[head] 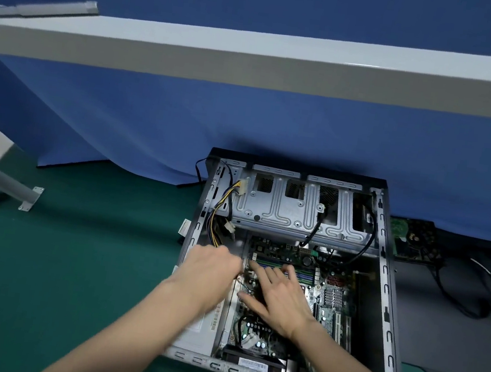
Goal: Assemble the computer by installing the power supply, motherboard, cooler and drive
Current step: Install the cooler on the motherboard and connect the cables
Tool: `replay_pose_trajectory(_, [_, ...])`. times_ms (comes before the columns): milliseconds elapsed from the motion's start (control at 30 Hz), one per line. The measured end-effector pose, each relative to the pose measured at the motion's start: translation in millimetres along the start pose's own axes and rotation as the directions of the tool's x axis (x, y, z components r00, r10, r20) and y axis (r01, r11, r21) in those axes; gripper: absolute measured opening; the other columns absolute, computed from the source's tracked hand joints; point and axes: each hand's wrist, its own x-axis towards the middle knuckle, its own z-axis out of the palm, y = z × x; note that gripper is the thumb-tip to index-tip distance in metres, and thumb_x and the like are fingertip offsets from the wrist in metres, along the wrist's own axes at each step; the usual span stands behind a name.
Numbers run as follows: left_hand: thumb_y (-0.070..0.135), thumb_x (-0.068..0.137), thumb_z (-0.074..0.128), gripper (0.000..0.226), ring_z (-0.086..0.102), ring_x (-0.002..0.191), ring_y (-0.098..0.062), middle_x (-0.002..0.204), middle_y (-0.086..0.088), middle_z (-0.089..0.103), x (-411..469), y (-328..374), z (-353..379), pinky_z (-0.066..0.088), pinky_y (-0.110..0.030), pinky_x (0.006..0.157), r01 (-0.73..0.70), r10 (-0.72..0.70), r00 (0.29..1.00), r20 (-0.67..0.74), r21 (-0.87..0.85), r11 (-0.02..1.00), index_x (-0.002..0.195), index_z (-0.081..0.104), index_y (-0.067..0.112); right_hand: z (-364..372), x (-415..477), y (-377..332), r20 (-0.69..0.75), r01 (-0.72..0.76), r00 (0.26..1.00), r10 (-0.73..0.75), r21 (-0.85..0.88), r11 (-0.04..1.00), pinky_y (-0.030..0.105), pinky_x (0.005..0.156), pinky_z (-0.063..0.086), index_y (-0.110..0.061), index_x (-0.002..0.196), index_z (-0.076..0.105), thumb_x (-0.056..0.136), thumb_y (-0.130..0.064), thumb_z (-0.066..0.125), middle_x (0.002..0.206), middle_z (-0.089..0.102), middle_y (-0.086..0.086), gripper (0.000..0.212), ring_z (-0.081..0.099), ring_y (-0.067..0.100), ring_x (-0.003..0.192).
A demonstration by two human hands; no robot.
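Seating the motherboard (331,309) looks to be the step in hand: it lies flat inside the open case (387,285), beneath both hands. Right hand (280,299): fingers straight and fanned, palm down on the board, gripping nothing; fingertips reach the memory slots (304,273), and the thumb points toward the left hand. Left hand (214,267): motion-blurred, fingers seem bent at the board's edge just beside the right thumb; cannot tell whether they pinch anything. Power supply (203,333): already in the case, under the left wrist. Its wire bundle (223,201) runs up beyond the left fingertips toward the drive cage (293,214). Drive (412,239): apparently the bare unit lying outside the case, well off to the right of the right fingers, so not yet fitted by my reading. Cooler: not identifiable; it may be hidden under the right palm. To do this well, keep the flat right hand on bare board, clear of the memory slots and the small heatsink (332,297) beside the little finger. Nudge sideways, not down, until the holes meet their standoffs. Let the left fingers hold loose wires away from the board's edge so none get trapped underneath. Press evenly; flexing the board is the risk here.
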Motion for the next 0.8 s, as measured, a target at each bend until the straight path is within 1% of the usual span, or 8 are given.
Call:
replay_pose_trajectory(100, [0.028,0.095,0.051,0.029,0.056,0.108,-0.030,0.113,-0.007,0.062,-15,1,8,0.041,-0.037,0.088,0.032,-0.030,0.999,0.015,-0.135,0.990,0.123,0.058,0.028,-4,0,0,0.044,0.004,0.999,-0.008,0.079,0.997,0.043,0.110,0.015,-0.021,0.153,0.009,0.079,-0.083,0.000,0.130,0.056,0.006,0.097,0.050,0.022,0.121])
replay_pose_trajectory(167, [0.030,0.095,0.052,0.027,0.055,0.106,-0.029,0.112,-0.007,0.059,-20,7,16,0.040,-0.038,0.089,0.040,-0.033,0.999,0.039,-0.181,0.983,0.120,0.059,0.026,-8,-1,1,0.055,0.006,0.998,-0.011,0.100,0.995,0.045,0.112,0.009,-0.022,0.153,0.007,0.073,-0.089,0.004,0.134,0.053,0.005,0.104,0.044,0.021,0.128])
replay_pose_trajectory(267, [0.029,0.095,0.052,0.030,0.055,0.107,-0.029,0.116,-0.008,0.058,-24,11,23,0.040,-0.038,0.090,0.057,-0.048,0.998,0.048,-0.198,0.978,0.125,0.057,0.025,-7,-10,3,-0.016,0.033,0.999,-0.032,0.065,0.997,0.046,0.116,0.001,-0.019,0.152,0.019,0.074,-0.090,0.013,0.142,0.046,0.000,0.106,0.029,0.017,0.139])
replay_pose_trajectory(333, [0.030,0.096,0.052,0.033,0.054,0.110,-0.030,0.120,-0.009,0.057,-26,12,27,0.040,-0.038,0.092,0.065,-0.054,0.997,0.060,-0.200,0.978,0.129,0.055,0.026,-4,-16,3,-0.033,0.061,0.998,-0.058,0.078,0.995,0.043,0.117,-0.002,-0.017,0.149,0.029,0.076,-0.089,0.021,0.145,0.042,-0.002,0.103,0.027,0.016,0.140])
replay_pose_trajectory(467, [0.028,0.095,0.051,0.032,0.056,0.109,-0.032,0.118,-0.011,0.058,-26,14,33,0.042,-0.037,0.090,0.063,-0.048,0.995,0.083,-0.200,0.978,0.126,0.057,0.028,2,-19,4,-0.001,0.076,0.997,-0.076,0.102,0.992,0.041,0.118,0.000,-0.018,0.148,0.030,0.076,-0.086,0.031,0.150,0.032,-0.002,0.099,0.028,0.015,0.139])
replay_pose_trajectory(667, [0.026,0.095,0.051,0.032,0.056,0.108,-0.033,0.118,-0.012,0.058,-25,16,33,0.043,-0.037,0.089,0.076,-0.057,0.994,0.095,-0.215,0.974,0.126,0.058,0.026,4,-18,6,-0.001,0.075,0.997,-0.075,0.104,0.992,0.039,0.117,0.009,-0.018,0.145,0.034,0.078,-0.083,0.036,0.145,0.036,0.000,0.093,0.033,0.018,0.133])
replay_pose_trajectory(733, [0.026,0.095,0.050,0.031,0.056,0.108,-0.032,0.118,-0.011,0.057,-25,17,32,0.042,-0.037,0.090,0.082,-0.061,0.993,0.103,-0.214,0.973,0.125,0.058,0.024,3,-19,5,0.004,0.069,0.998,-0.070,0.105,0.992,0.039,0.117,0.008,-0.019,0.145,0.034,0.077,-0.084,0.035,0.145,0.035,0.000,0.094,0.033,0.018,0.134])
replay_pose_trajectory(800, [0.026,0.095,0.050,0.031,0.055,0.108,-0.032,0.118,-0.011,0.056,-25,19,30,0.041,-0.037,0.090,0.091,-0.067,0.991,0.115,-0.217,0.972,0.125,0.058,0.023,1,-19,5,0.003,0.073,0.997,-0.074,0.107,0.992,0.043,0.118,0.003,-0.022,0.145,0.035,0.077,-0.086,0.031,0.148,0.034,0.000,0.093,0.028,0.019,0.139])
